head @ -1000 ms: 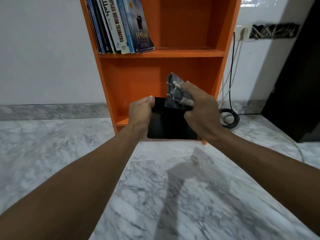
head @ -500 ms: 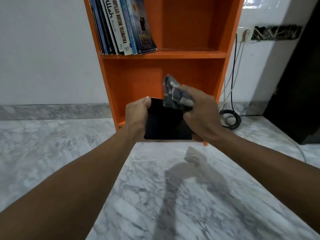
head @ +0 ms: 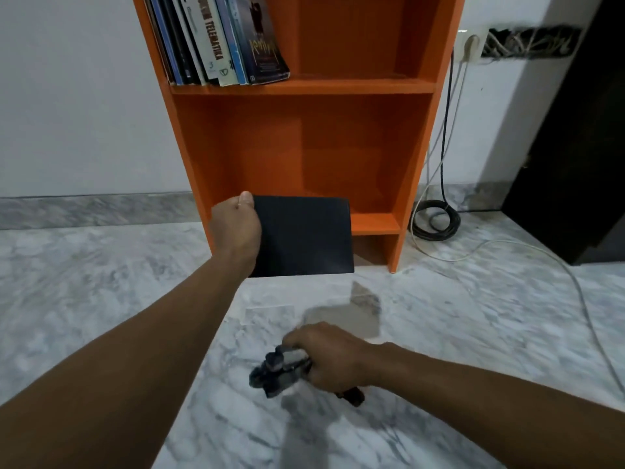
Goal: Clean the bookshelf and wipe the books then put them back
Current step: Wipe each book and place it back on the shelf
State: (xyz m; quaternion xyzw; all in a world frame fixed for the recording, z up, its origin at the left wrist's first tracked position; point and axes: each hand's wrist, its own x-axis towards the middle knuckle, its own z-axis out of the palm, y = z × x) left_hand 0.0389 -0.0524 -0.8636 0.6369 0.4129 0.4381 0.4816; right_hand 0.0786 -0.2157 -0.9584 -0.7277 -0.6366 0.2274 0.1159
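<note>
Book (head: 304, 238), black, plain cover to the cam, held up in front of the open lower bay of the orange bookshelf (head: 417, 137), just off its left wall. L hand (head: 236, 230) has it by the left edge: thumb (head: 246, 199) on the front face, other fingers behind the cover and hidden, so a pinch grip as far as can be seen. Long axis runs approx. left-right in view, cover a bit wider than tall. Which edge is the spine, can't tell. Lower shelf board (head: 372, 223) lies straight behind and slightly right of the book. Upper shelf has leaning books (head: 220, 42) at its left end, above and a little left of the held one. L hand is by far the nearer to either bay. Guess at next move: slide the book in w/ L hand alone, prob. after a turn so it stands on edge.

R hand (head: 333, 362) is low, near the marble floor (head: 101, 299), well apart from the book, fingers curled tight round a bunched grey cloth (head: 275, 372). Blurred, so whether the cloth touches the floor can't tell.

Vs 0.5 s ago: R hand + cloth were up on the book's top right corner. Now they've dropped down and back toward the person, off the book altogether, and the whole cover is exposed. L hand grip is at the same spot on the left edge. Reads as wiping of this book done.
</note>
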